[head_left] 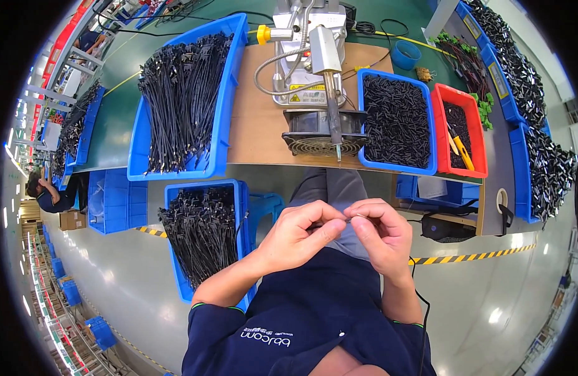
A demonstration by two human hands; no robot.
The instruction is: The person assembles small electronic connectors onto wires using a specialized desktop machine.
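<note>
From my remote seat I read left to right. A strip of green bench (pixel 117 131) shows between a narrow blue tray (pixel 92 136) and the big blue bin (pixel 225 125), whose near end stands at the bench's front edge. Bare brown board (pixel 258 141) then leaves room as far as the black fan (pixel 314 143). In front of the fan, a rod-shaped tool (pixel 334 119) points down near that edge. Both hands are off the bench, over the lap; the left forearm passes close by the lower blue bin (pixel 244 229).

The left hand (pixel 295 232) has its grip pinched on a slim piece (pixel 349 219), and the right hand (pixel 386 232) pinches the same piece from its side. Fingertips cover most of it, so I cannot tell what it is.

As for containers, the narrow tray holds dark, slender parts. The big bin holds black cables laid lengthwise, and the lower bin more of them, some overhanging its left rim. Right of the fan, a square blue bin (pixel 398 166) is filled with short black tubes. Just beside it, a red bin (pixel 479 153) holds small black pieces and a yellow-handled tool (pixel 464 154). Farthest right, blue trays (pixel 521 175) are heaped with shiny black parts.
</note>
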